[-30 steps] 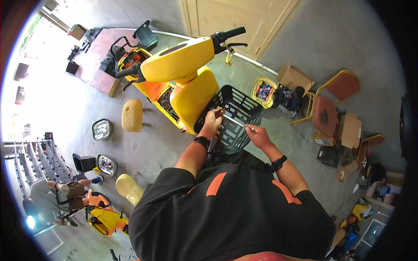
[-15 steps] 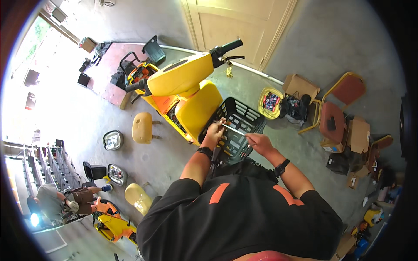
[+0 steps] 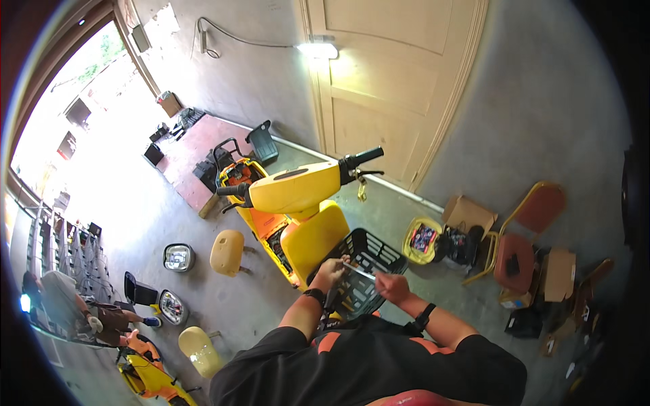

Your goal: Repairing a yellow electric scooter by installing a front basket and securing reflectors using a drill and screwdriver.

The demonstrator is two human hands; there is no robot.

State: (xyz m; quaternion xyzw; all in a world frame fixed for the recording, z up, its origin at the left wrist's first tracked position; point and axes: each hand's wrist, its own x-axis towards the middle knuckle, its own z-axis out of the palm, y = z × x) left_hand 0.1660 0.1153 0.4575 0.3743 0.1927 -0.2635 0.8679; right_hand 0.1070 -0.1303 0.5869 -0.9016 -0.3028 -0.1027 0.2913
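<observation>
Over the dark slatted plastic basket (image 3: 367,247) at the front of the yellow scooter (image 3: 295,183), my left hand (image 3: 330,271) is closed around the far end of a thin silver tool (image 3: 360,271); any small piece in those fingers is too small to name. My right hand (image 3: 393,287) grips the tool's near end, at the basket's right side. Just beyond my hands is the scooter's yellow front panel (image 3: 311,237), with black handlebars above it.
Loose seat-shaped yellow parts (image 3: 227,254) and lamps (image 3: 178,257) lie left. A person (image 3: 64,304) is beside another yellow scooter (image 3: 149,369) at lower left. Right stand chairs (image 3: 512,264), cardboard boxes (image 3: 558,274) and a yellow bag (image 3: 420,237). Beyond are a pink platform (image 3: 189,166) and door (image 3: 386,101).
The view has tilted upward, so the scene sits lower in the picture and more wall, door and a lit lamp show. Both hands stay on the silver tool above the basket.
</observation>
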